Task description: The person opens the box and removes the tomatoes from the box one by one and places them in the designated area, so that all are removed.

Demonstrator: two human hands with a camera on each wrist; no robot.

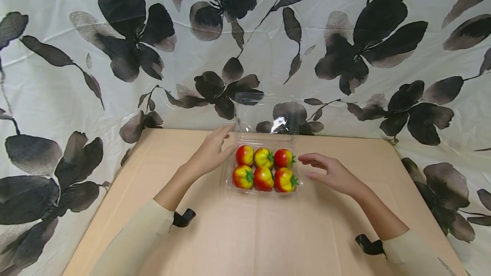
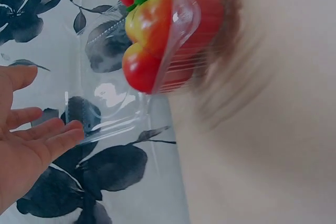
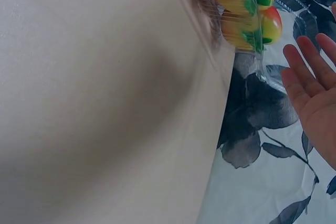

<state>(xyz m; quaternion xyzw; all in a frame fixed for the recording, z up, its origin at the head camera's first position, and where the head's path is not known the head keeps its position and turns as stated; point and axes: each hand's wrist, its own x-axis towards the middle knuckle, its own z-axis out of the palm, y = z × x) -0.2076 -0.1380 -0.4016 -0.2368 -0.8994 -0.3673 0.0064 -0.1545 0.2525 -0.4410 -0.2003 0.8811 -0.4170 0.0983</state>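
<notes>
A clear plastic clamshell box (image 1: 229, 184) sits on the board, holding several glossy red-and-yellow fruits (image 1: 263, 178) with green leafy tops, set in two rows. Its see-through lid (image 1: 249, 116) stands raised at the back. My left hand (image 1: 212, 150) is at the box's back left, fingers reaching to the lid's lower left corner. In the left wrist view, fingertips of the left hand (image 2: 31, 140) overlap the lid's edge. To the right of the box, my right hand (image 1: 333, 173) hovers with fingers extended toward the fruits. The right wrist view shows its palm (image 3: 325, 121) and spread fingers.
The box stands toward the far edge of a light tan board (image 1: 245, 233). Behind and at both sides hangs or lies white cloth (image 1: 284, 63) with dark floral print. Black straps with mounts (image 1: 184, 218) sit at both wrists, by the cream sleeves (image 1: 134, 237).
</notes>
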